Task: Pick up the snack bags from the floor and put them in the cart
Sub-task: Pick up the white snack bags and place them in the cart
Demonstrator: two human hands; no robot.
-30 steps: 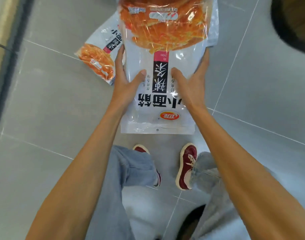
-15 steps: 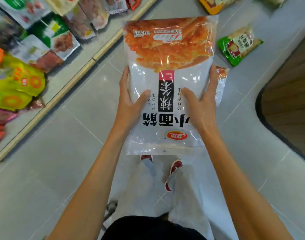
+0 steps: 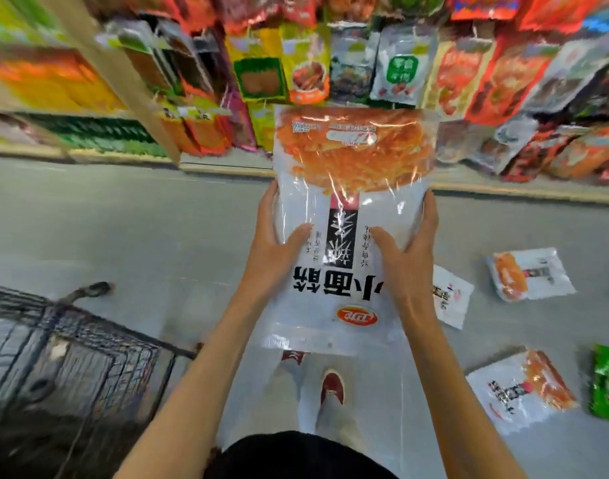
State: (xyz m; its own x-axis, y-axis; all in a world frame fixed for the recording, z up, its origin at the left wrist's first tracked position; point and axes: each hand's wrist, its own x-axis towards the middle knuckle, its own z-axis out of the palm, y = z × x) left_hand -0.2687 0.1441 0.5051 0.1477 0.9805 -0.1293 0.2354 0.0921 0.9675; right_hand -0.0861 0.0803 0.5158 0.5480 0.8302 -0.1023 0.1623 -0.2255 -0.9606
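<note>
Hands (image 3: 273, 267) (image 3: 408, 271) hold a snack bag (image 3: 348, 188) over grey floor (image 3: 123, 219) before stocked shelves (image 3: 365, 63).

Bright red, orange, yellow and green foil packets (image 3: 486, 74) crowd the blurred store shelving (image 3: 26, 105) across the top of the view, a slanting beige shelf post (image 3: 123, 77) at its left. A pale beige base ledge (image 3: 223, 165) runs along the smooth grey tiled floor (image 3: 140, 236) beneath

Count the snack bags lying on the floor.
4, all on the right: a white bag partly behind the right hand, a white-and-orange bag beyond it, a nearer white-and-orange bag, a green bag at the frame edge. More may be out of view.
</note>
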